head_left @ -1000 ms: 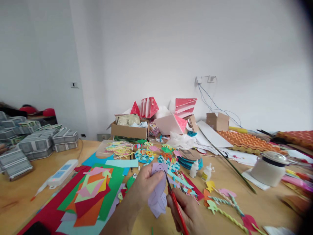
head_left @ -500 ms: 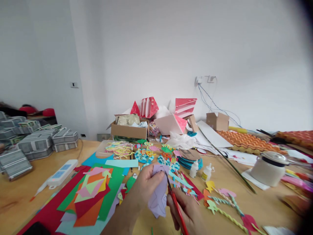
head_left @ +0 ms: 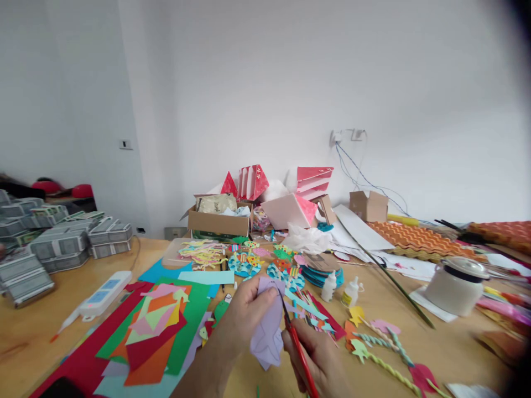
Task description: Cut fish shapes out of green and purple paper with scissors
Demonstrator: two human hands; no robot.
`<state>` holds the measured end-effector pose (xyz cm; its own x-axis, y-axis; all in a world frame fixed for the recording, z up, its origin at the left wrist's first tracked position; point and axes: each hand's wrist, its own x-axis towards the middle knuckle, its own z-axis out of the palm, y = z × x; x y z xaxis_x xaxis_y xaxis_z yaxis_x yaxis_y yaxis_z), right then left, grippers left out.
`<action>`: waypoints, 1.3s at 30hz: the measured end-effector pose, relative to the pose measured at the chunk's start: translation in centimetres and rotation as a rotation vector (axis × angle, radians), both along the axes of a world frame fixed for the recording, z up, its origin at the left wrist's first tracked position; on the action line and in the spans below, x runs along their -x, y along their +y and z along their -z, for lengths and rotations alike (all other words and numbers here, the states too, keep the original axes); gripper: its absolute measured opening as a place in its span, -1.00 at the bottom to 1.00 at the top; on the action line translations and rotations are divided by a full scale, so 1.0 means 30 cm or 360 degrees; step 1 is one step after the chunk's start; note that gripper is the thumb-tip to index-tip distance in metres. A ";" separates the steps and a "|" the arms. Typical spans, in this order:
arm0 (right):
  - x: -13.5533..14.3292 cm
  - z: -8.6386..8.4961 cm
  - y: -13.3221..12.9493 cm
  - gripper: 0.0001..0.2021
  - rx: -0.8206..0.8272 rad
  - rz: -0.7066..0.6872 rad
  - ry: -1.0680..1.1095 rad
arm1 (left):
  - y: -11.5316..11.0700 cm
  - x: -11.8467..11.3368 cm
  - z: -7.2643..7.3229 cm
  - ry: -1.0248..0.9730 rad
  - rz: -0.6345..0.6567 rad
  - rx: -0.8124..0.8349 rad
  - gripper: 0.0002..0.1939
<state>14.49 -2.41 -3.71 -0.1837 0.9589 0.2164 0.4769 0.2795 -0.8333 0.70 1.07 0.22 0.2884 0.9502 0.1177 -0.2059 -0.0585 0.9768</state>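
My left hand pinches a piece of purple paper near its upper end, the thumb lying across its face. Drawn lines show on the lower part of the paper. In my right hand is a pair of scissors with red handles. Their dark blades point up and meet the paper's upper right edge, close to my left thumb. My right fingers are wrapped round the handles and partly hidden. Behind my hands lie decorated blue paper pieces with small paper fish.
Coloured paper sheets lie to the left, beside a white power strip. Two small glue bottles stand right of centre. Braided strings with paper shapes and a white lidded jar are farther right. A cardboard box sits at the back.
The scissor blades have shifted slightly at the paper's upper edge. Both hands keep nearly the same place, the purple paper moving a little left.
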 end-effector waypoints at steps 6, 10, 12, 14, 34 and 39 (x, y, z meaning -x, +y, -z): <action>0.007 -0.002 -0.004 -0.62 -0.0019 0.0012 -0.0047 | 0.004 0.003 -0.004 0.0029 0.0016 -0.0047 -0.80; 0.010 -0.006 -0.003 -0.63 0.0017 -0.0022 0.0015 | 0.002 0.002 -0.012 0.0087 0.0074 -0.0057 -0.77; 0.008 -0.004 -0.003 -0.63 0.0002 -0.0021 0.0011 | -0.002 0.000 -0.016 0.0083 0.0050 -0.0066 -0.78; 0.005 -0.001 -0.002 -0.62 -0.0017 -0.0030 -0.0007 | -0.008 -0.002 -0.019 0.0059 0.0022 -0.0060 -0.79; 0.006 0.000 0.009 -0.64 -0.0082 0.0010 -0.0109 | -0.007 0.003 -0.023 0.0093 0.0005 -0.0139 -0.84; 0.007 -0.004 0.004 -0.67 -0.0053 -0.0009 -0.0071 | -0.004 0.006 -0.021 0.0159 0.0051 -0.0130 -0.84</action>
